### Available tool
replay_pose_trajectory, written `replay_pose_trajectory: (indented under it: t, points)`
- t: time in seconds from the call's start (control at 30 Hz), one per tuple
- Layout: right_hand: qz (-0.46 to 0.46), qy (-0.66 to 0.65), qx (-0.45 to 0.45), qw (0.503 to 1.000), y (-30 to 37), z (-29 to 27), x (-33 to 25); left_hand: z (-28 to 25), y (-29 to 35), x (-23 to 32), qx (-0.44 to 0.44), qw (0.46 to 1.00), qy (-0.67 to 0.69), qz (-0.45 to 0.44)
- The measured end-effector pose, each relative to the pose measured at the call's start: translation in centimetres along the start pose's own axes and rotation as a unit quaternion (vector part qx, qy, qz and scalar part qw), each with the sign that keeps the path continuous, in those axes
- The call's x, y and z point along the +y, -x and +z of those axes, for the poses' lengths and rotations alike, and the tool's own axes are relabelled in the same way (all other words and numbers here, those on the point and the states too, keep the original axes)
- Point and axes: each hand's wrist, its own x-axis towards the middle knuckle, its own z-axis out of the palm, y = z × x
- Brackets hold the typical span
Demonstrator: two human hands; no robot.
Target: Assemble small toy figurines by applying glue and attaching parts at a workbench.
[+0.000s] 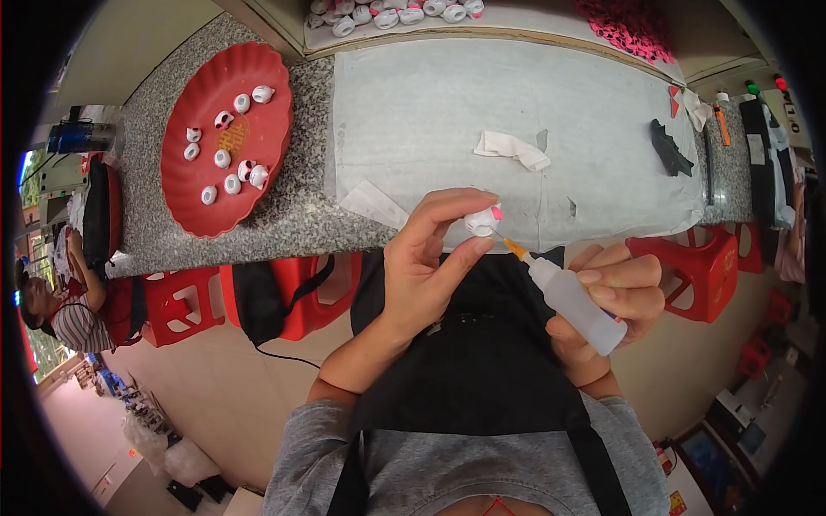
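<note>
Between the thumb and fingers of my left hand [428, 254] is a small white figurine head [482, 221] with a pink patch, held just over the table's near edge. My right hand [621, 288] grips a translucent squeeze bottle [575, 303] with an orange cap and a thin needle tip [509, 244]. The bottle is tilted, its tip pointing up and left at the underside of the head. Whether the tip touches it I cannot tell. On the left, a red scalloped tray [185, 193] holds several similar small white pieces, some with black and pink markings.
White paper [404, 112] covers much of the speckled table [314, 129]. A crumpled tissue [512, 150] and a black scrap [669, 148] lie on it. A shelf at the back holds white heads [387, 17] and pink pieces [624, 30]. Red stools [701, 271] stand beside the table; another person [73, 310] sits far left.
</note>
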Motion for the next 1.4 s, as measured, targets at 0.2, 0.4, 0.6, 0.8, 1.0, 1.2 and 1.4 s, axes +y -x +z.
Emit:
replay_pose_trajectory:
  t: [0.2, 0.4, 0.6, 0.8, 1.0, 1.2, 1.4]
  points:
    - [0.034, 0.001, 0.047, 0.998, -0.4, -1.8, 1.5, -1.3, 0.1, 0.6, 0.059, 0.997, 0.046, -0.029]
    - [0.272, 0.023, -0.048, 0.961, -6.0, -4.7, 6.1, -3.2, -0.3, 1.3, 0.109, 0.99, 0.087, -0.006]
    - [0.281, 0.326, -0.055, 0.901, -14.8, -7.0, 17.0, -2.8, -0.4, 1.5, 0.107, 0.992, 0.069, -0.012]
    - [-0.012, 0.613, -0.072, 0.786, -20.1, -7.2, 25.9, -3.1, 0.3, 1.4, 0.128, 0.989, 0.071, -0.03]
    - [0.111, 0.645, -0.094, 0.75, -20.3, -5.9, 22.8, -2.9, 0.5, 1.4, 0.124, 0.989, 0.063, -0.041]
    - [0.288, 0.055, -0.076, 0.953, -12.1, -3.5, 11.0, -2.3, -0.3, 1.1, 0.096, 0.99, 0.086, -0.061]
    - [0.411, -0.091, -0.112, 0.9, -3.5, -1.6, 5.1, -0.7, -0.8, 0.2, 0.048, 0.994, 0.084, -0.06]
